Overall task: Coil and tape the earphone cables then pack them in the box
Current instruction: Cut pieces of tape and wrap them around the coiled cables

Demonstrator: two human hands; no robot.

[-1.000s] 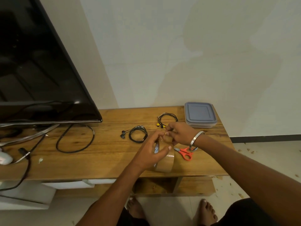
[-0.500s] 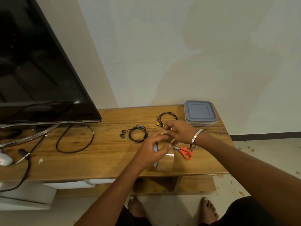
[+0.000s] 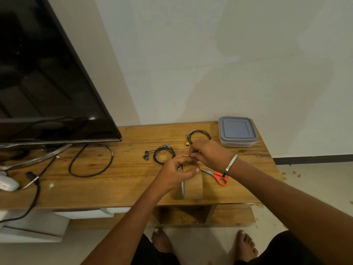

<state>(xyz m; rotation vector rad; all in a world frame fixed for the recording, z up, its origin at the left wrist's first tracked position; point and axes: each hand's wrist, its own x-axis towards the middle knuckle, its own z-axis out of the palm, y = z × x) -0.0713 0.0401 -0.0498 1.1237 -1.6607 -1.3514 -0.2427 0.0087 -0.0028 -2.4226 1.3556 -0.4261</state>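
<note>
Presently, a brown tape roll point(image 3: 192, 183) is held upright on the wooden table point(image 3: 122, 180) by the left hand point(image 3: 176, 172), while its top edge is pinched by the right hand point(image 3: 209, 153). Two coiled earphones are noted at 11 o'clock point(image 3: 164, 153) and 12 o'clock point(image 3: 198, 134) of the roll; the lidded box point(image 3: 236, 131) lies at 1 o'clock, orange scissors point(image 3: 217, 175) at 3 o'clock.

A black television point(image 3: 44, 73) stands on the wooden table point(image 3: 124, 180), a looped black cable point(image 3: 89, 159) beside it.

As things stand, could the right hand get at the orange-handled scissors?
Probably yes: the orange-handled scissors lie uncovered on the wooden table just under the right hand, though its fingers are busy at the brown tape roll.
</note>
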